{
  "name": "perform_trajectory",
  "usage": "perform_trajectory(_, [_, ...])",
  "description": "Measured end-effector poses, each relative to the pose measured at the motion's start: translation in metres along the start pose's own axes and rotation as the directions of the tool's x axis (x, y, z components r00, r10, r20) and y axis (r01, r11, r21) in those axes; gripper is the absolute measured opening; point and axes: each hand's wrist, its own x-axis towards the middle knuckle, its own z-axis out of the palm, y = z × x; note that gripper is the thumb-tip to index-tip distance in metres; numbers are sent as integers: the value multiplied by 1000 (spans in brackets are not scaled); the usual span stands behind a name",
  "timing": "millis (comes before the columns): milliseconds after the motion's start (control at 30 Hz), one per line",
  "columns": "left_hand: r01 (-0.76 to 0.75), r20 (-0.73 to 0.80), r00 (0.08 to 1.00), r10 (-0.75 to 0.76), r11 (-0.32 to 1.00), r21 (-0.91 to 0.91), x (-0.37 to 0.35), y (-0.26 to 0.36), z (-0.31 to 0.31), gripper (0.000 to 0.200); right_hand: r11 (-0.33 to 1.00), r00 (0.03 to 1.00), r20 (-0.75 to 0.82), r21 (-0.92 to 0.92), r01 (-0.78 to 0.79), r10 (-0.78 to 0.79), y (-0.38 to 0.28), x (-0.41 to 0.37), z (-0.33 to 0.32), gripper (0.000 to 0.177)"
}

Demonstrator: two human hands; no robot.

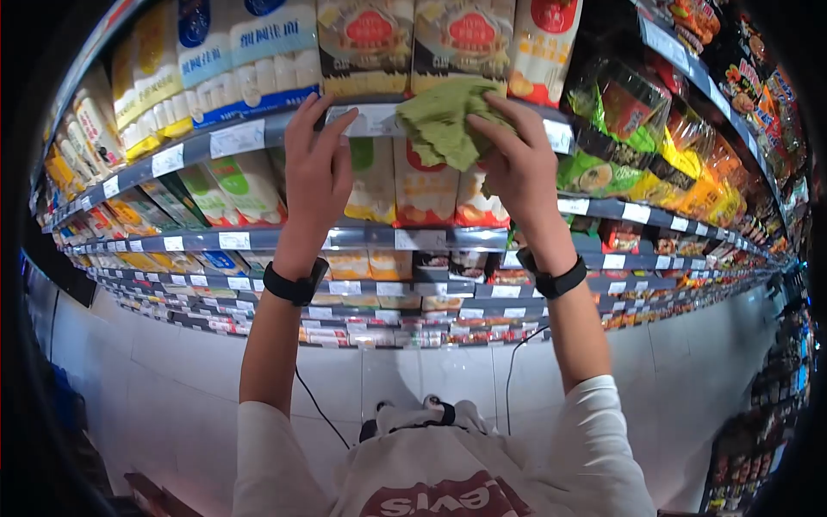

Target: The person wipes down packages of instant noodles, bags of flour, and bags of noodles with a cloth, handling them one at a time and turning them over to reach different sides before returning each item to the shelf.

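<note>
My right hand (519, 164) grips a crumpled green cloth (444, 121), which lies against the front edge of a store shelf (284, 129). Part of the cloth hangs below that edge. My left hand (317, 168) is at the same shelf edge, to the left of the cloth, with its fingers apart and nothing in them. Beside its fingertips is a white price label (372, 121). Packs of noodles with a red emblem (366, 43) stand on the shelf just above both hands.
Blue and white noodle packs (271, 56) fill the shelf at left. Bagged instant noodles (620, 112) sit at right. More stocked shelves with price labels (234, 240) run below, down to a tiled floor (189, 362). Two thin black cables (319, 405) hang beside my body.
</note>
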Motion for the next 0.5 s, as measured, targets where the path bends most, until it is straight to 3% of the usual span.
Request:
perform_trajectory(67, [-46,19,999,47,999,-29,-21,10,3,41,996,978,-206,-89,18,-36,-4,-50,3,42])
perform_trajectory(167, [-91,184,977,111,989,-113,-67,12,21,45,998,988,-135,-10,69,-69,15,-121,30,40])
perform_trajectory(233, [-18,261,964,44,995,-100,-83,18,36,47,980,991,-91,-162,-112,98,28,-137,39,44])
perform_trajectory(333, [70,384,922,-48,997,-43,-100,16,53,53,920,951,-88,-241,-309,297,41,-122,59,46])
perform_trajectory(367, [110,424,901,-90,994,-22,-105,16,58,52,896,903,102,-213,-390,418,39,-116,58,50])
perform_trajectory(467, [146,493,862,-120,989,-13,-114,19,63,53,953,964,19,-157,-259,266,24,-133,66,54])
perform_trajectory(500, [135,494,861,-118,991,1,-115,20,64,52,953,974,32,-216,-211,223,25,-151,68,51])
